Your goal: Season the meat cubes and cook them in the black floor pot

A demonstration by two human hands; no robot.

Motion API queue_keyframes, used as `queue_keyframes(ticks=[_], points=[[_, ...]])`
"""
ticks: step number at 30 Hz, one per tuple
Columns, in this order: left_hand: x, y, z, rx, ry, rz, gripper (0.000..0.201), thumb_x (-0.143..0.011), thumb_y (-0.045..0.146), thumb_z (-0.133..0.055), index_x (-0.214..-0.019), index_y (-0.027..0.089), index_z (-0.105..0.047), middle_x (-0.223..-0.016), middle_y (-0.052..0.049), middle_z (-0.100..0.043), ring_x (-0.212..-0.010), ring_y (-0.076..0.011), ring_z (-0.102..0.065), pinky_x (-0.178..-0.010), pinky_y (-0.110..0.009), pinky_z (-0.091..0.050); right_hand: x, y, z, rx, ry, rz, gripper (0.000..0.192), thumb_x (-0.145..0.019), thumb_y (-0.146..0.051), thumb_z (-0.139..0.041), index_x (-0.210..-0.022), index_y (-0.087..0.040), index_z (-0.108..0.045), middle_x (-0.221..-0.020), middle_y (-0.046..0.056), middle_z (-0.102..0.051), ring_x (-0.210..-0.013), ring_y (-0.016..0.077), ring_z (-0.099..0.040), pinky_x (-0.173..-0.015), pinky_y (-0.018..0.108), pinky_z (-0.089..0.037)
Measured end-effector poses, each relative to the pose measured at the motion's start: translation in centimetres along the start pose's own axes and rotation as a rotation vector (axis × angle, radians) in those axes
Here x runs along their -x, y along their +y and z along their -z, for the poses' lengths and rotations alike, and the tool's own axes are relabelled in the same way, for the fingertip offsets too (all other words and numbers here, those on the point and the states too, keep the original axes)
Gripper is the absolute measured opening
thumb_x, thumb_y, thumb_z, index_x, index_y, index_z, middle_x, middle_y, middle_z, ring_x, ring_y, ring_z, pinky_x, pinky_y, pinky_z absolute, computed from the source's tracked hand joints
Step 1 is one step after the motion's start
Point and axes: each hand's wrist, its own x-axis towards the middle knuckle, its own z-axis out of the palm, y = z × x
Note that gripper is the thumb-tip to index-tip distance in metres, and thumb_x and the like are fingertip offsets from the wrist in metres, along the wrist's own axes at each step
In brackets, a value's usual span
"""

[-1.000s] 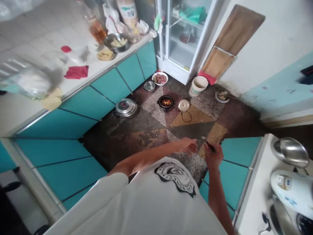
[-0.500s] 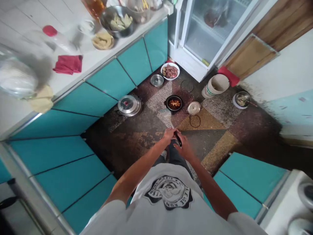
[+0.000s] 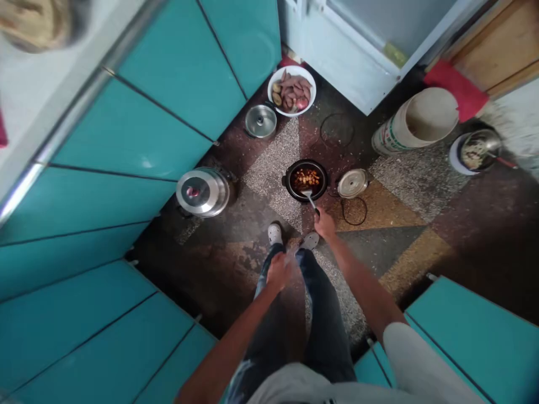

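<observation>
Right hand point(image 3: 325, 223) closed around the dark handle of a metal-bladed spatula point(image 3: 310, 200), blade tip dipped into the near edge of the small black pot of browned food point(image 3: 306, 179) standing on the patterned terrazzo floor point(image 3: 379, 207) just beyond the pale clogs point(image 3: 275, 233). Left hand point(image 3: 278, 271) loosely curled over the jeans at the left thigh, holding nothing that shows. Best stirred with the blade kept low and flat along the bottom, strokes short and inside the rim — pot likely light enough to slide or tip.
</observation>
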Motion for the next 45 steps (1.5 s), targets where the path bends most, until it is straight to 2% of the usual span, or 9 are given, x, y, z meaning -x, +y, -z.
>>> queue_keyframes(ticks=[2, 5, 9, 17, 26, 30, 34, 38, 45], points=[[0.2, -5.8, 2.1, -0.120, 0.029, -0.005, 0.031, -0.092, 0.025, -0.071, -0.122, 0.018, -0.078, -0.158, -0.021, -0.067, -0.157, -0.0400, -0.055, -0.139, -0.066, -0.033, -6.5, -0.7, -1.1, 0.033, 0.006, -0.032, 0.057, -0.118, -0.029, -0.042, -0.173, -0.017, -0.051, -0.140, 0.020, -0.080, -0.130, 0.0309, -0.078, -0.113, 0.040, -0.058], [1.0, -13.7, 4.0, -0.525, 0.063, -0.194, 0.043, -0.102, 0.033, -0.060, -0.141, 0.019, -0.074, -0.166, -0.020, -0.062, -0.158, -0.0390, -0.056, -0.132, -0.066, -0.046, -13.9, -1.7, -3.2, 0.097, -0.003, -0.022, 0.058, -0.119, -0.031, -0.041, -0.176, -0.021, -0.047, -0.138, 0.020, -0.079, -0.128, 0.0320, -0.078, -0.110, 0.040, -0.059], [1.3, -18.1, 4.5, -0.684, 0.029, -0.236, 0.049, -0.108, 0.037, -0.057, -0.152, 0.019, -0.069, -0.171, -0.019, -0.058, -0.158, -0.0392, -0.055, -0.129, -0.066, -0.049, -16.9, -1.4, -6.1, 0.211, -0.073, -0.009, 0.061, -0.120, -0.031, -0.039, -0.181, -0.023, -0.040, -0.137, 0.021, -0.078, -0.122, 0.0324, -0.079, -0.108, 0.042, -0.059], [-0.9, -16.1, 5.2, -0.696, -0.025, -0.190, 0.045, -0.107, 0.037, -0.058, -0.144, 0.017, -0.074, -0.164, -0.019, -0.064, -0.149, -0.0414, -0.061, -0.125, -0.067, -0.052, -12.0, 2.3, -5.5, 0.204, -0.091, -0.113, 0.068, -0.117, -0.031, -0.045, -0.184, -0.023, -0.035, -0.138, 0.021, -0.079, -0.121, 0.0316, -0.080, -0.109, 0.042, -0.060], [-2.2, -15.7, 5.8, -0.699, -0.031, -0.183, 0.041, -0.105, 0.037, -0.060, -0.138, 0.019, -0.076, -0.160, -0.019, -0.066, -0.147, -0.0399, -0.062, -0.123, -0.064, -0.054, -16.8, 1.4, -5.8, -0.290, 0.166, -0.225, 0.056, -0.109, -0.023, -0.043, -0.159, -0.012, -0.067, -0.143, 0.021, -0.080, -0.139, 0.0313, -0.075, -0.122, 0.046, -0.056], [-2.6, -15.2, 6.0, -0.696, -0.030, -0.179, 0.040, -0.103, 0.037, -0.062, -0.136, 0.020, -0.077, -0.158, -0.018, -0.067, -0.146, -0.0395, -0.063, -0.123, -0.064, -0.055, -13.4, 1.2, -5.2, -0.257, 0.112, -0.194, 0.055, -0.110, -0.021, -0.044, -0.159, -0.016, -0.068, -0.148, 0.018, -0.078, -0.140, 0.0303, -0.075, -0.122, 0.042, -0.056], [-2.8, -14.9, 6.1, -0.690, -0.030, -0.187, 0.039, -0.103, 0.037, -0.062, -0.134, 0.020, -0.078, -0.157, -0.018, -0.068, -0.145, -0.0402, -0.064, -0.121, -0.064, -0.056, -11.2, 1.7, -4.0, -0.095, -0.074, -0.165, 0.053, -0.112, -0.020, -0.048, -0.161, -0.022, -0.069, -0.144, 0.015, -0.081, -0.135, 0.0303, -0.078, -0.115, 0.037, -0.058], [-3.0, -14.9, 6.2, -0.690, -0.040, -0.193, 0.040, -0.103, 0.037, -0.061, -0.134, 0.018, -0.077, -0.158, -0.019, -0.067, -0.146, -0.0417, -0.063, -0.122, -0.066, -0.055, -13.9, 0.5, -5.2, -0.014, -0.188, -0.192, 0.054, -0.114, -0.019, -0.049, -0.166, -0.016, -0.064, -0.148, 0.018, -0.079, -0.140, 0.0278, -0.075, -0.118, 0.033, -0.055], [-3.0, -14.9, 6.3, -0.698, -0.043, -0.168, 0.038, -0.105, 0.038, -0.061, -0.133, 0.020, -0.077, -0.159, -0.018, -0.067, -0.146, -0.0397, -0.063, -0.122, -0.062, -0.056, -17.1, -2.2, -7.8, -0.107, -0.073, -0.214, 0.057, -0.118, -0.028, -0.041, -0.172, -0.016, -0.057, -0.153, 0.016, -0.077, -0.145, 0.0261, -0.072, -0.122, 0.035, -0.055]])
